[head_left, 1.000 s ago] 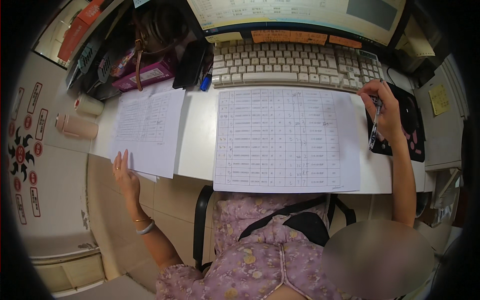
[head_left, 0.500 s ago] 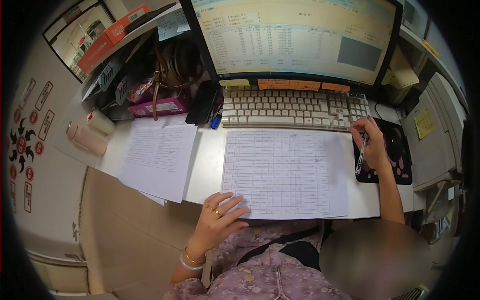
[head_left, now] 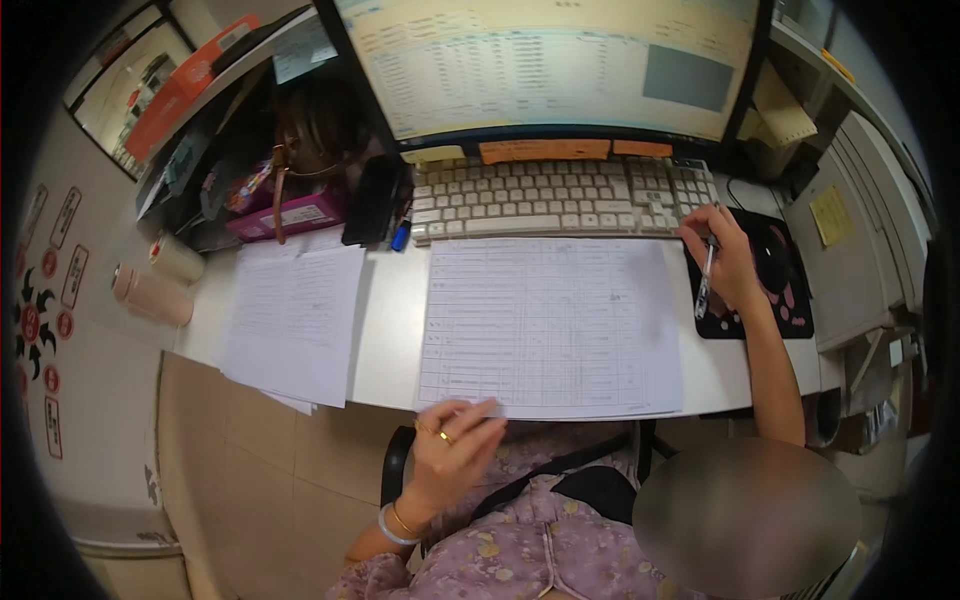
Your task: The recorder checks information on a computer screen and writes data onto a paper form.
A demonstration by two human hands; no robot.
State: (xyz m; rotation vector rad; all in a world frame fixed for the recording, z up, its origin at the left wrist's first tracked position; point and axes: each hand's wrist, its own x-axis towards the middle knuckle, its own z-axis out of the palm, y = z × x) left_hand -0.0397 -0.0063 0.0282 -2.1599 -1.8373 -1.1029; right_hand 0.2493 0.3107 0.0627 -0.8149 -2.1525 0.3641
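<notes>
A stack of printed table sheets (head_left: 550, 330) lies on the desk in front of the keyboard. At its lower left edge is my left hand (head_left: 455, 445), fingers stretched and slightly apart, with a ring and bracelets on. Its fingertips overlap the sheet's edge, and I see nothing held in it. My right hand (head_left: 728, 255) is closed around a pen (head_left: 705, 285), which points down toward the desk. That hand hovers between the right end of the keyboard (head_left: 550, 200) and the black mouse pad (head_left: 770, 320).
A second pile of papers (head_left: 290, 325) lies to the left. Behind it are a phone (head_left: 372, 200), a blue-capped marker (head_left: 402, 234), a purple box (head_left: 300, 215) and a pink bottle (head_left: 150, 295). A monitor (head_left: 530, 80) stands at the back; a printer-like machine (head_left: 850, 215) is on the right.
The whole view has shifted a little. My left hand has drawn back toward me, from lying on the sheet to its front edge. My right hand still holds the pen beside the keyboard.
</notes>
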